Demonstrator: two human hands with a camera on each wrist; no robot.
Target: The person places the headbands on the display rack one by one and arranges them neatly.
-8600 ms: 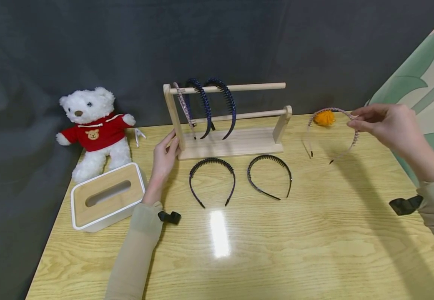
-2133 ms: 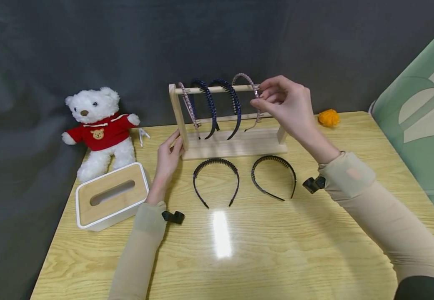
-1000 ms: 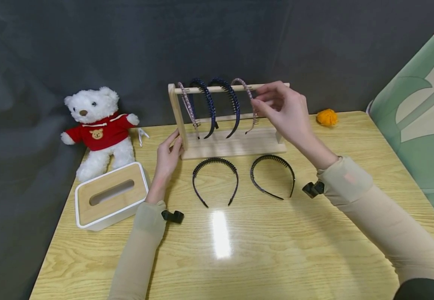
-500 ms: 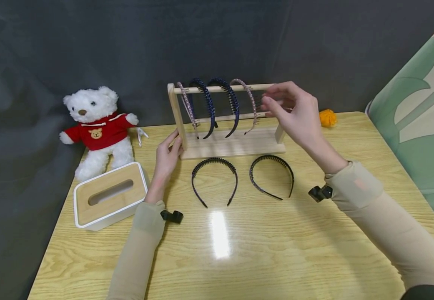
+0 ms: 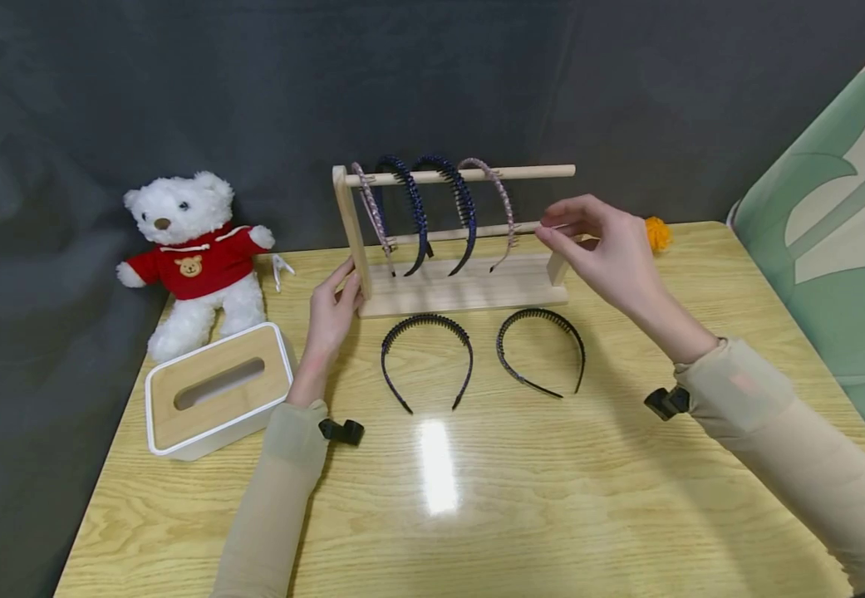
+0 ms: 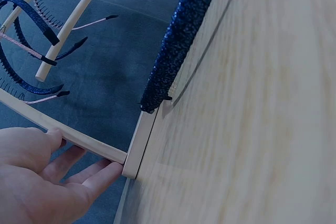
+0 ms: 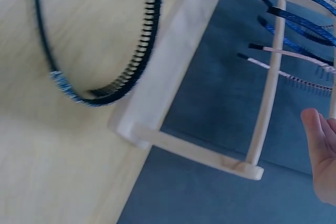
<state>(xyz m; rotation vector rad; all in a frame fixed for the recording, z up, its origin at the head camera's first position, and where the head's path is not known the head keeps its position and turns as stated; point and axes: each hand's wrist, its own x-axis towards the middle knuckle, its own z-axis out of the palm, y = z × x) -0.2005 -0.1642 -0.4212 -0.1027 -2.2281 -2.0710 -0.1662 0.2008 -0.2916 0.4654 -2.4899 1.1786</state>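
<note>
My left hand (image 5: 332, 311) holds the left upright of the wooden headband rack (image 5: 462, 286); the left wrist view shows its thumb and fingers (image 6: 100, 179) at the board's edge. From the upper bar hang two pink headbands, the left one (image 5: 372, 212) beside the upright and the right one (image 5: 503, 199) rightmost, with two dark blue headbands (image 5: 413, 203) between them. My right hand (image 5: 611, 249), holding nothing, is in the air by the rack's right end, apart from the rightmost pink headband. Two dark toothed headbands, left (image 5: 426, 320) and right (image 5: 540, 314), lie in front of the rack.
A white tissue box with a wooden lid (image 5: 215, 390) stands left of my left forearm. Behind it sits a white teddy bear (image 5: 193, 241) in a red top, with a small white clip (image 5: 279, 271) beside it. An orange pom-pom (image 5: 658, 235) lies behind my right hand.
The right pink headband went from my right hand onto the upper bar and was let go. My right hand has since drawn back right and down. The left hand keeps its place.
</note>
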